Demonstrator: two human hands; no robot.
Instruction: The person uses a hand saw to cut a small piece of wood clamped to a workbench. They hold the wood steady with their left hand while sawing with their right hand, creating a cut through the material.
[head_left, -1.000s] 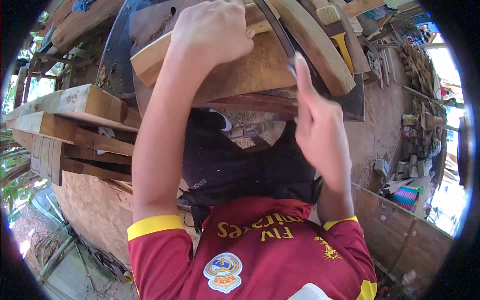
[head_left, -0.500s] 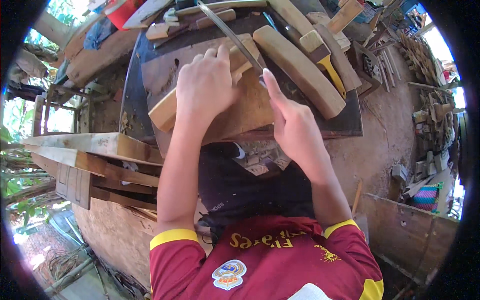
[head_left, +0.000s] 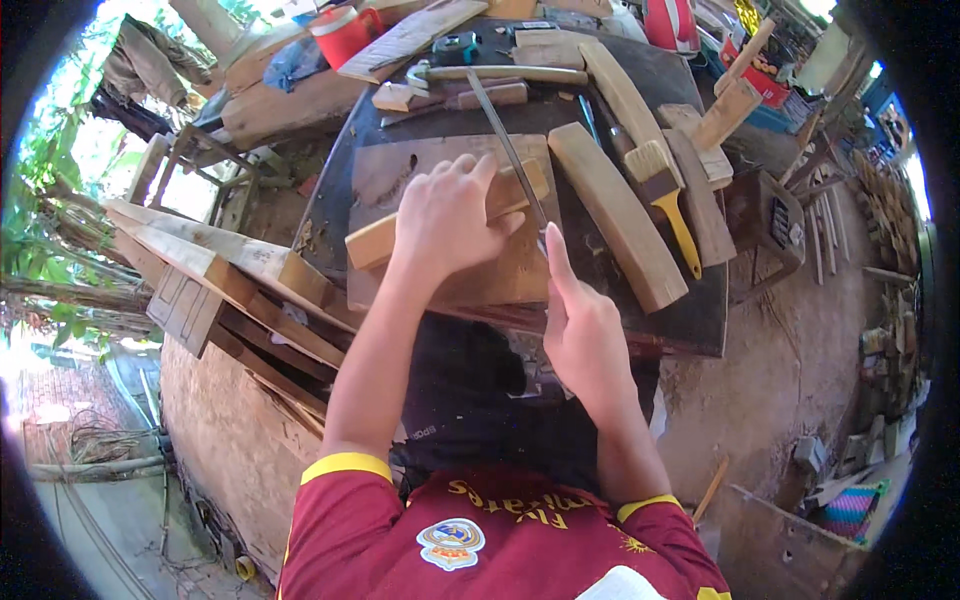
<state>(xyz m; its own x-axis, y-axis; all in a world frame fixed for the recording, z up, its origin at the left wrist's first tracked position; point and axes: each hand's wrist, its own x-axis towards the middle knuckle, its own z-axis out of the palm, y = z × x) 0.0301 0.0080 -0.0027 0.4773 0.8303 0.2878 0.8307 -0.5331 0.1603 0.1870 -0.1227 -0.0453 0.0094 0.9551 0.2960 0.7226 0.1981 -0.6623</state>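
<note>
My left hand [head_left: 450,218] grips a squared wooden block [head_left: 375,243], its fingers bent over the top and its thumb along the near side. The block lies slantwise on a flat brown board [head_left: 500,283] on the dark table. In my right hand [head_left: 590,335] is a long, narrow metal blade [head_left: 498,128], with the index finger stretched along it. Its handle is hidden in the fist, and whether it is a file or a saw I cannot tell. The blade slants away to the left, crossing the block near its right end; contact is unclear.
Right of the board lie a thick curved timber [head_left: 620,220] and a yellow-handled brush [head_left: 672,215]. A wooden-handled tool [head_left: 510,75] and a red mug [head_left: 345,38] are at the back. Stacked planks [head_left: 225,260] jut in from the left; a wooden box [head_left: 755,225] stands right of the table.
The view has shifted, so the table sits lower and farther right in it. Against the board, my right hand has come slightly nearer to me with the blade. My left hand stays on the block.
</note>
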